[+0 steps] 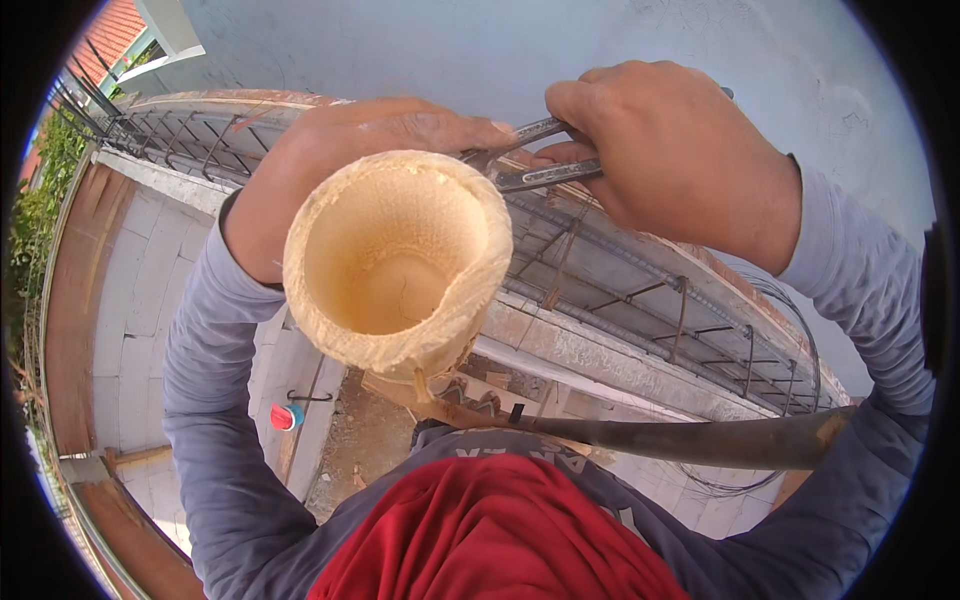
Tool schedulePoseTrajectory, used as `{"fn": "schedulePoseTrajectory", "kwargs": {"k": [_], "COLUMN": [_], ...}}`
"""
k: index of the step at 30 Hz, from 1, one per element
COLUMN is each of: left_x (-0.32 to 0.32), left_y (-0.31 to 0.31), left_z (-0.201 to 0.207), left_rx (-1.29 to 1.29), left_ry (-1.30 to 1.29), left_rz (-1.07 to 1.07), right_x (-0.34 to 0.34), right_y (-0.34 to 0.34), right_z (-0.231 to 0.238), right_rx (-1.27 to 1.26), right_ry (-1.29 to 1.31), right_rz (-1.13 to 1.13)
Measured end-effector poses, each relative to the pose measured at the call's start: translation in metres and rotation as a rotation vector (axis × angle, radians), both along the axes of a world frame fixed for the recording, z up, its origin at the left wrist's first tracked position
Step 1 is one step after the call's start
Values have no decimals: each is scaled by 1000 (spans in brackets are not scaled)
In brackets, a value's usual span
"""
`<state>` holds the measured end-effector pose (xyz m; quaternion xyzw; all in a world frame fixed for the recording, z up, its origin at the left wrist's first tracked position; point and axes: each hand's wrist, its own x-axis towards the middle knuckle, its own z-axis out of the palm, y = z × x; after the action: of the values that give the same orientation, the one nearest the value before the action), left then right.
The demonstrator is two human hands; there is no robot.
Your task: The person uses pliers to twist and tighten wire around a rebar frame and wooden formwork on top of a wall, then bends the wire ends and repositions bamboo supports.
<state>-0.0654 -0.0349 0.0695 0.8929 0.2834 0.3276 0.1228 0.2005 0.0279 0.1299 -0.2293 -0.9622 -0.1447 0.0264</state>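
Note:
In my right hand (670, 150) is a pair of metal pincers (545, 178), the fingers wrapped round the handles, which stand apart. The tool's head points left, over a rebar cage (640, 262). My left hand (340, 150) is bent with its fingertip close to the pincers' head; the bamboo hides its other fingers, and what they grip cannot be made out. Right in front of me stands the hollow, cut top of a thick bamboo pole (400, 260), beside my left wrist and covering part of the work.
Boards line the cage along a grey wall (740, 50). A dark pole (690, 440) crosses below my right arm. Loose black wire (800, 310) hangs at the right. Down left are block walls (140, 290) and a small red-and-blue object (286, 416).

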Motion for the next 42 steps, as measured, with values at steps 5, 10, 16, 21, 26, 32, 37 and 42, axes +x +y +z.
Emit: {"fn": "schedulePoseTrajectory", "kwargs": {"k": [5, 10, 16, 21, 26, 32, 37, 42], "left_x": [14, 8, -59, -55, -20, 7, 38, 43], "left_y": [-12, -8, -49, -74, -70, -49, -6, 2], "left_z": [-8, 14, 2, -76, -114, -99, -79, -73], "left_rx": [-508, -384, -212, -219, -178, -672, -834, -1010], "left_ry": [-454, -741, -984, -1090, -1144, -1031, -681, -569], "left_rz": [167, 411, 374, 485, 385, -19, -240, -182], "right_x": [0, -5, 13, 32, 60, 35, 51, 57], "right_y": [-2, 2, -18, -28, -29, -28, -28, -26], "right_z": [0, 2, -27, -44, -60, -21, -36, -33], "right_rx": [116, -285, -783, -1029, -962, -1033, -1100, -1137], "right_ry": [-50, -171, 30, 180, 205, -132, -159, -154], "right_rz": [78, -114, -197, -598, -669, -828, -769, -651]}}
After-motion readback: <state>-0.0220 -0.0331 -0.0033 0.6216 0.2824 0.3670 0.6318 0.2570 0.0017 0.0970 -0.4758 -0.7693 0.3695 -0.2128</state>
